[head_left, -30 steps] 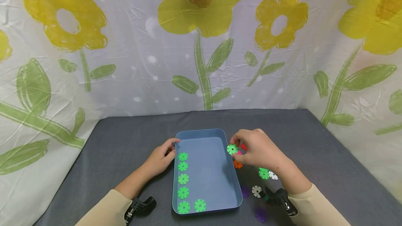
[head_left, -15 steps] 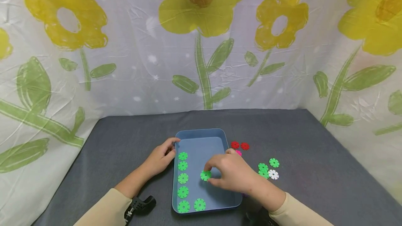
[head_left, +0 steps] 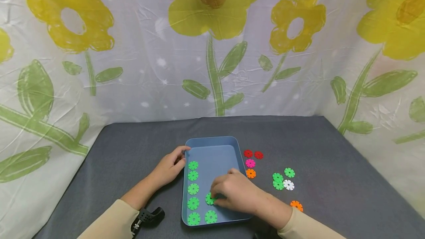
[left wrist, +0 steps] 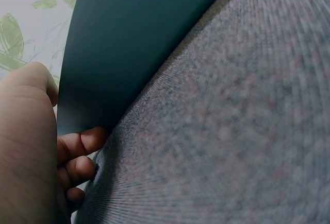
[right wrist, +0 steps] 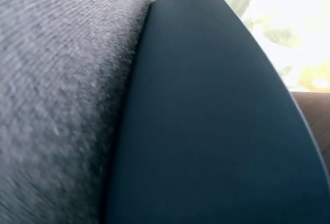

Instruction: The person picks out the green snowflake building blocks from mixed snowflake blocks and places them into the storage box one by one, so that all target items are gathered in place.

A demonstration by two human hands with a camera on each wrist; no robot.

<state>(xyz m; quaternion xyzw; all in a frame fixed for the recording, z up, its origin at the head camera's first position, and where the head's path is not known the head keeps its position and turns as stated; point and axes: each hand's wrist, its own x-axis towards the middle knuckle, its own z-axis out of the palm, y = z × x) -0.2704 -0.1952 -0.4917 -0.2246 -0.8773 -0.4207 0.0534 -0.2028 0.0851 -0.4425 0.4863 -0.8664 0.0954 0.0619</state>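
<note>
My right hand [head_left: 235, 191] pinches a green notched disc [head_left: 209, 199] low over the blue tray [head_left: 229, 158], beside the left column. Its fingertips partly cover the disc, and whether it touches the tray floor I cannot tell. Several similar green discs [head_left: 193, 189] line the tray's left side, and another green disc [head_left: 211, 217] lies in the near row. At the tray's far left, my left hand [head_left: 172, 165] holds the rim. In the left wrist view its fingers [left wrist: 82, 141] curl against the outer wall. The right wrist view shows only the tray's outer wall [right wrist: 206, 105], not the hand.
Right of the tray on the grey cloth lie red discs [head_left: 258, 155], a pink disc [head_left: 250, 163], an orange disc [head_left: 251, 173], loose green discs [head_left: 289, 172] and a white disc [head_left: 289, 184]. Another orange disc [head_left: 296, 205] sits nearer, partly behind the right sleeve. A flowered curtain [head_left: 142, 84] stands behind.
My right hand has carried the green disc from beyond the tray's right edge leftward into the tray, then nearer and lower beside the column. The left hand stays on the rim.
</note>
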